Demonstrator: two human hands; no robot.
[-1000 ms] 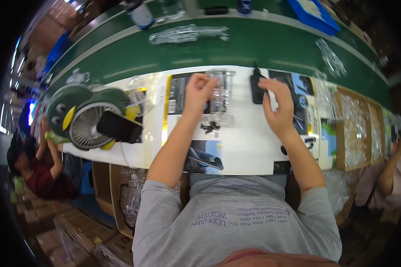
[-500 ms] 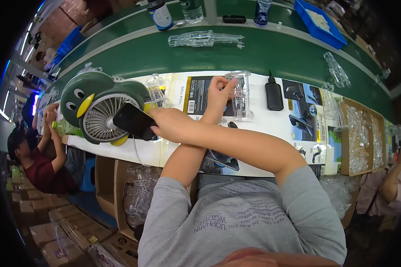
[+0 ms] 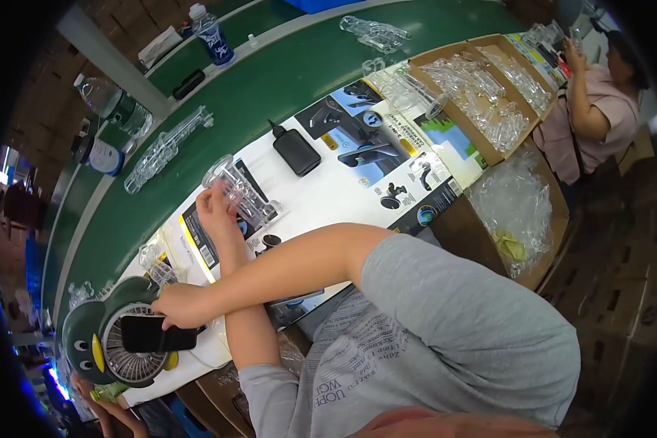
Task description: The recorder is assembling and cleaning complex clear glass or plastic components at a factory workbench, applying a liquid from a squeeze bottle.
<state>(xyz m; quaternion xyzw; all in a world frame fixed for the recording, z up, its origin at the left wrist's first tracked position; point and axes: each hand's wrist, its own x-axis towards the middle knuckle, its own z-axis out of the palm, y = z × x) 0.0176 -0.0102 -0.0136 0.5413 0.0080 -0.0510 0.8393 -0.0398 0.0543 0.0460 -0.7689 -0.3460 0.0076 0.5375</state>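
My forearms cross, the right one over the left. My right hand [image 3: 185,305] grips the edge of a black smartphone [image 3: 153,333], which lies against the front grille of a green penguin-shaped desk fan [image 3: 87,310]. My left hand [image 3: 220,216] has its fingers closed on the near side of a clear plastic frame-like part [image 3: 250,196], resting on the white work surface. The fingertips are partly hidden behind the see-through plastic. Beyond this part lies a black squeeze bottle [image 3: 297,151] with a pointed nozzle.
Printed packaging sheets [image 3: 365,131] cover the white work surface. Cardboard trays of clear parts [image 3: 482,95] stand at right, above a box with a plastic bag [image 3: 515,204]. A clear assembly [image 3: 166,150] lies on the green bench, near drink bottles [image 3: 212,35]. A person [image 3: 591,109] works at far right.
The view has swung to the right, bringing the trays and the person there further in. Both hands keep their places, at the phone and at the clear part.
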